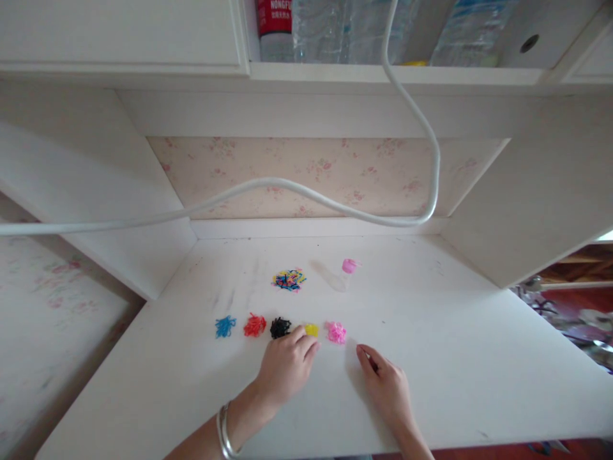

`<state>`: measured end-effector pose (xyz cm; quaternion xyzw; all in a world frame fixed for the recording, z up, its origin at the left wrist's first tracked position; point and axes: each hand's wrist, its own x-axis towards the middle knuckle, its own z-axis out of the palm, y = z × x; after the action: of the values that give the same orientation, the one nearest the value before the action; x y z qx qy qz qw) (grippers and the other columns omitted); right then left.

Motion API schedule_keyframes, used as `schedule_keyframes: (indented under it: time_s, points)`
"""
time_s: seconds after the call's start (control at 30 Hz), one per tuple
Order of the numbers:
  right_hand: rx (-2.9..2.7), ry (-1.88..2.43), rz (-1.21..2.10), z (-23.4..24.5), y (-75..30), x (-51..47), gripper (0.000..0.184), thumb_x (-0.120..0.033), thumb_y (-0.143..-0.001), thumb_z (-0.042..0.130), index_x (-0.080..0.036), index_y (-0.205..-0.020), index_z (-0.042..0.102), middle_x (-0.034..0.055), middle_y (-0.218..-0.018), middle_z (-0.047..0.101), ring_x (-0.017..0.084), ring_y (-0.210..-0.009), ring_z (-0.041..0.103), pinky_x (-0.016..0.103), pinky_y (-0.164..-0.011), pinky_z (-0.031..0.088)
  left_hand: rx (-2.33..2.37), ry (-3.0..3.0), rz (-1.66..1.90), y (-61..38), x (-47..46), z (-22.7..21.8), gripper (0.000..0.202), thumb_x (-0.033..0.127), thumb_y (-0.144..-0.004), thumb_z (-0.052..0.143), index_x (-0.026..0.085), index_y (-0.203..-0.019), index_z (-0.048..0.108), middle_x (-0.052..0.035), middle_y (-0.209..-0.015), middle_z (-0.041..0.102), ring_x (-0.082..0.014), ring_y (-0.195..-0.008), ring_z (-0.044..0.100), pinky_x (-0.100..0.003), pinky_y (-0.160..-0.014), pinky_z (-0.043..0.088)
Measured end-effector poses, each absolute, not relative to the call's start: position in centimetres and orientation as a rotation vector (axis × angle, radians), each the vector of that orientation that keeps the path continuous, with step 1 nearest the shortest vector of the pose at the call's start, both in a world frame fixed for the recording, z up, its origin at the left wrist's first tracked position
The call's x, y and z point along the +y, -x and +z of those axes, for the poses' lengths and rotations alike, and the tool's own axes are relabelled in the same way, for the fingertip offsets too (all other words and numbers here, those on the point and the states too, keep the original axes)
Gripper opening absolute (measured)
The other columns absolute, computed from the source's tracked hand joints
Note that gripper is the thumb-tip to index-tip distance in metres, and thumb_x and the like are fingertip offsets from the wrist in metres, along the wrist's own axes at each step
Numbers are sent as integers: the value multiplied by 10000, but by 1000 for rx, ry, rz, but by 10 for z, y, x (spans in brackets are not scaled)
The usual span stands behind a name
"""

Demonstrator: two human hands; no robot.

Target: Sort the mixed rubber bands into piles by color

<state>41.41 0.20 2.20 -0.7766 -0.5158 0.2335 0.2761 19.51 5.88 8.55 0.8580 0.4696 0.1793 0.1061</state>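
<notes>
My left hand (287, 361), with a silver bangle (224, 431) on its wrist, rests at the black pile (280, 327) and the yellow pile (311, 329). Its fingers are curled down and partly cover both; whatever they hold is hidden. To the right of the pink pile (336, 332), my right hand (387, 383) is closed in a pinch, its contents too small to make out. A red pile (255, 325) and a blue pile (225, 326) continue the row leftward. The piles look like small rubber bands. Behind them lies a mixed-colour pile (289, 279).
A small clear container with a pink lid (349, 266) stands behind the pink pile on the white desk (445, 358). A white cable (306, 190) hangs across the view in front of the shelf. Side panels (517, 191) bound the desk left and right.
</notes>
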Motion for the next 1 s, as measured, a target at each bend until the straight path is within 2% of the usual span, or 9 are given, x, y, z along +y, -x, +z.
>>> schedule_keyframes:
  time_s: [0.1, 0.2, 0.3, 0.37, 0.5, 0.63, 0.77, 1.0]
  points:
    - [-1322, 2101, 684, 18, -418, 3, 440, -572, -845, 397, -282, -962, 706, 0, -848, 730, 164, -754, 659, 206, -647, 447, 1529, -2289, 702, -154, 46, 77, 245, 354, -924, 400, 244, -862, 610, 0, -805, 627, -106, -688, 597, -206, -639, 430]
    - [-1285, 2096, 702, 25, -419, 9, 470, -583, -835, 405, -245, -953, 710, 1, -798, 723, 154, -708, 648, 195, -607, 447, 1725, -2029, 802, -110, 30, 59, 263, 407, -907, 418, 214, -819, 574, 7, -721, 616, -100, -613, 569, -191, -593, 427]
    - [-1424, 2022, 645, 48, -409, 26, 480, -581, -840, 408, -222, -946, 709, -9, -675, 687, 129, -582, 595, 192, -551, 422, 1953, -1848, 822, -72, 16, 37, 346, 457, -896, 412, 203, -682, 508, 38, -562, 541, -90, -489, 503, -186, -515, 390]
    - [-1592, 1919, 602, 69, -395, 45, 452, -550, -865, 396, -229, -950, 703, -17, -659, 672, 114, -570, 577, 185, -560, 411, 2029, -1805, 838, -56, 8, 27, 385, 474, -888, 414, 201, -622, 467, 51, -503, 479, -86, -449, 464, -185, -489, 366]
    - [-1999, 1932, 524, 97, -357, 97, 391, -440, -916, 340, -269, -1008, 680, -17, -731, 689, 108, -646, 613, 185, -597, 401, 2025, -1751, 890, -46, 1, 20, 402, 471, -886, 416, 196, -594, 452, 57, -480, 419, -83, -447, 437, -176, -486, 352]
    - [-2146, 2005, 466, 92, -325, 146, 317, -375, -885, 417, -291, -1063, 666, 16, -902, 714, 151, -805, 646, 214, -665, 411, 1999, -1705, 904, -48, 1, 23, 396, 459, -888, 417, 193, -601, 475, 51, -487, 435, -86, -461, 449, -176, -491, 350]
    - [-2246, 2068, 389, 77, -306, 175, 322, -371, -893, 406, -286, -1083, 652, 59, -1015, 697, 199, -901, 639, 265, -728, 424, 1963, -1721, 903, -47, 0, 22, 371, 447, -893, 423, 194, -629, 487, 46, -526, 487, -85, -488, 480, -179, -521, 360]
    - [-2349, 2131, 327, 67, -300, 186, 358, -393, -923, 340, -274, -1030, 660, 76, -1025, 689, 208, -924, 634, 278, -738, 425, 1958, -1750, 913, -45, 1, 20, 347, 423, -900, 422, 199, -644, 491, 38, -541, 506, -91, -498, 488, -186, -521, 358]
